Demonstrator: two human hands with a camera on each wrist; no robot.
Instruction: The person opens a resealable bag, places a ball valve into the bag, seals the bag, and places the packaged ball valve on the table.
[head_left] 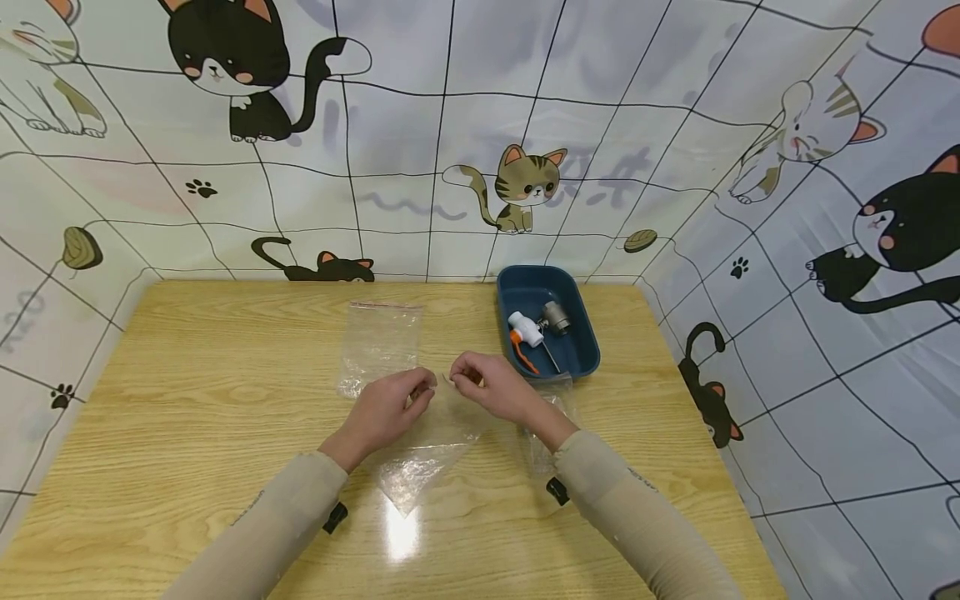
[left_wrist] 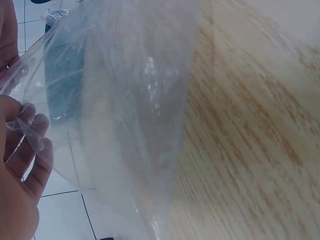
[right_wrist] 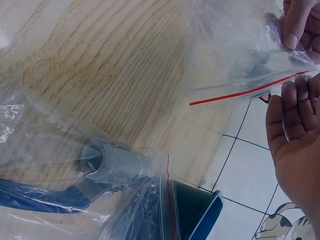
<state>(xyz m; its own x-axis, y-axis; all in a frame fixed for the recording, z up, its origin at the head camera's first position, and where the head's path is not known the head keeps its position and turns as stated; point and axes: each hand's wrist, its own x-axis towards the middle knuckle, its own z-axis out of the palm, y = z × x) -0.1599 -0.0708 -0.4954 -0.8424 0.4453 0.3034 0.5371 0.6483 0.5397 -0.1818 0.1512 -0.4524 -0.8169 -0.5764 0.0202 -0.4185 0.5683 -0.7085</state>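
A clear zip bag (head_left: 423, 467) hangs between both hands, one corner pointing down toward the table's front. My left hand (head_left: 386, 412) pinches the bag's plastic near its top, fingers curled. Close by on the right, my right hand (head_left: 498, 387) pinches the bag's top edge, where a red zip strip (right_wrist: 240, 95) runs. I see no object inside this bag. Under my right forearm lies another clear zip bag (right_wrist: 170, 200), holding a grey cylindrical fitting (right_wrist: 117, 162) and a blue handle-like piece (right_wrist: 45, 197).
A dark blue bin (head_left: 588, 337) stands at the back right. It holds a white valve (head_left: 527, 328) with an orange handle (head_left: 522, 354) and a grey metal fitting (head_left: 557, 317). Another flat clear bag (head_left: 381, 337) lies behind my left hand. Cat-printed cloth (head_left: 420, 200) surrounds the wooden table (head_left: 210, 400).
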